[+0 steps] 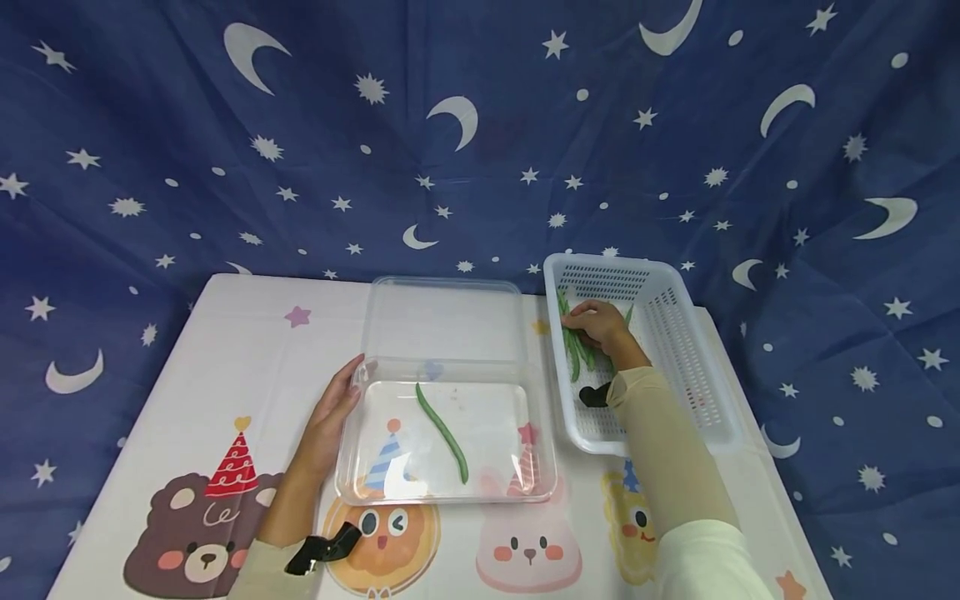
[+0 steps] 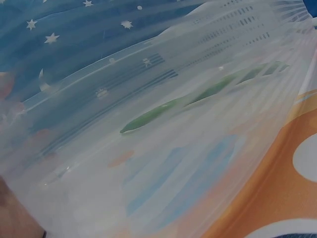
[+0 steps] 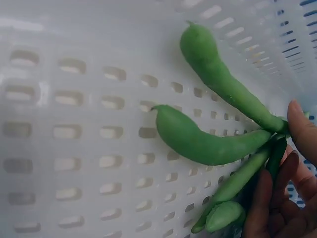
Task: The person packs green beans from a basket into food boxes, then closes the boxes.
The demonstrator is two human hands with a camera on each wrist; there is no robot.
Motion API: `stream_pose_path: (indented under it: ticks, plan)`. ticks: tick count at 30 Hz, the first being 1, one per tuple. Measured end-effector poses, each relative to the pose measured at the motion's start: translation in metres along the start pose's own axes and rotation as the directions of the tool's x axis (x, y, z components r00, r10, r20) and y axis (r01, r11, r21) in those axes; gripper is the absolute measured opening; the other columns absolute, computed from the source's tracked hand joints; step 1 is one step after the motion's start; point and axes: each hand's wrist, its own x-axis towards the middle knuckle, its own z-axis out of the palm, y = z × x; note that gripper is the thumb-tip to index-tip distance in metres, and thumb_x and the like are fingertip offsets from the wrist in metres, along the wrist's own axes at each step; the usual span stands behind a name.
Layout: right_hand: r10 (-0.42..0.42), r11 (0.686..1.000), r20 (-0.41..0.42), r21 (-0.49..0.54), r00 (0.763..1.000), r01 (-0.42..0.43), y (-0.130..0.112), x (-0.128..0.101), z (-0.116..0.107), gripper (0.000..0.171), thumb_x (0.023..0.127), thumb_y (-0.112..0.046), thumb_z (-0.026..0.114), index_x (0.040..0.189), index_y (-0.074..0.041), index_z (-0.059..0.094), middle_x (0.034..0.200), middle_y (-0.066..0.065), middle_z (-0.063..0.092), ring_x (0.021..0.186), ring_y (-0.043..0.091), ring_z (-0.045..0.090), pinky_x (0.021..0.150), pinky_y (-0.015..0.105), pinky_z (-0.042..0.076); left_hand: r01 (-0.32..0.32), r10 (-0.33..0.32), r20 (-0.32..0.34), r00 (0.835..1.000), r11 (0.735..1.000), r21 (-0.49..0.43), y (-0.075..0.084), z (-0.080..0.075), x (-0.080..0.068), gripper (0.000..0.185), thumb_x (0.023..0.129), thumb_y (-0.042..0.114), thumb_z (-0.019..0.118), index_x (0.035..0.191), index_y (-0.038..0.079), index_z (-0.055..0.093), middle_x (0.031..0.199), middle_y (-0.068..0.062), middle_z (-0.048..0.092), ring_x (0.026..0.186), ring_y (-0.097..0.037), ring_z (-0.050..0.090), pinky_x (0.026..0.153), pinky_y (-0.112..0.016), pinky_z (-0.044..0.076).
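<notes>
Right hand: my right hand [image 1: 602, 325] is down in the white basket [image 1: 678, 333], thumb and bent fingers close about the ends of the green beans [image 1: 583, 354]; whether I have pinched any, I cannot tell.
Beans at my fingertips: from my thumb in the right wrist view, one fat bean reaches toward ten o'clock, another toward nine, and more bunch below toward eight.
Bean pile: it lies at nine o'clock in the basket, along the wall; a green tip also shows just past my hand at two o'clock.
Left hand: my left hand [image 1: 330, 421] rests at the nine o'clock side of the clear container [image 1: 495, 496], fingers fairly straight along its wall.
Single bean: one long green bean [image 1: 442, 433] lies inside that container near the middle, slanting from eleven to five o'clock; the left wrist view shows it blurred through the plastic.
Clear panel: a second clear rectangular piece [image 1: 442, 321] lies at twelve o'clock, right behind the container.
Basket: at two o'clock from the container, just beside it.
Tablecloth: white [image 1: 247, 350], printed with a bear at eight o'clock and a pink rabbit at five.
Backdrop: blue fabric [image 1: 495, 67] with moons and stars, at twelve o'clock beyond the table.
</notes>
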Motion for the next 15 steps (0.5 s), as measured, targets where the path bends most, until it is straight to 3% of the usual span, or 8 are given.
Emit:
stream_pose_path:
  ticks: [4,7,11,15]
  plan:
    - [0.010,0.999,0.014,0.053,1.000,-0.010,0.0008,0.0007,-0.0017,0.032,0.088,-0.030,0.082,0.109,-0.014,0.064,0.089,-0.005,0.059,0.070,0.010,0.054,0.062,0.025,0.048,-0.001,0.001,-0.001,1.000,1.000,-0.010,-0.0008,0.0008,0.0016,0.054,0.111,0.032,0.037,0.163,0.026,0.024,0.171,-0.001,0.020,0.158,-0.030,0.018,0.124,-0.055,0.023]
    - [0.017,0.994,0.031,0.112,0.999,-0.020,0.0016,0.0010,-0.0033,0.030,0.090,-0.025,0.080,0.112,-0.013,0.064,0.099,-0.006,0.058,0.083,0.010,0.058,0.073,0.024,0.054,-0.004,0.004,0.001,1.000,1.000,-0.020,-0.0005,0.0014,0.0015,0.055,0.111,0.032,0.037,0.163,0.025,0.024,0.172,-0.002,0.019,0.159,-0.031,0.016,0.124,-0.059,0.020]
    - [0.021,0.985,0.051,0.167,0.998,-0.029,0.0030,0.0025,-0.0049,0.031,0.092,-0.024,0.078,0.118,-0.013,0.064,0.106,-0.006,0.058,0.091,0.011,0.059,0.078,0.025,0.056,0.001,-0.001,0.005,1.000,1.000,-0.016,0.0002,0.0012,0.0010,0.054,0.111,0.032,0.037,0.163,0.027,0.024,0.172,-0.002,0.019,0.158,-0.032,0.018,0.123,-0.045,0.029]
    - [0.029,0.977,0.075,0.207,0.997,-0.044,0.0023,0.0007,-0.0063,0.030,0.095,-0.024,0.075,0.120,-0.015,0.062,0.100,-0.009,0.062,0.092,0.009,0.062,0.079,0.026,0.057,0.003,-0.002,0.008,1.000,1.000,-0.010,-0.0002,0.0001,0.0008,0.054,0.111,0.033,0.037,0.163,0.027,0.024,0.171,-0.003,0.020,0.157,-0.033,0.020,0.114,-0.027,0.038]
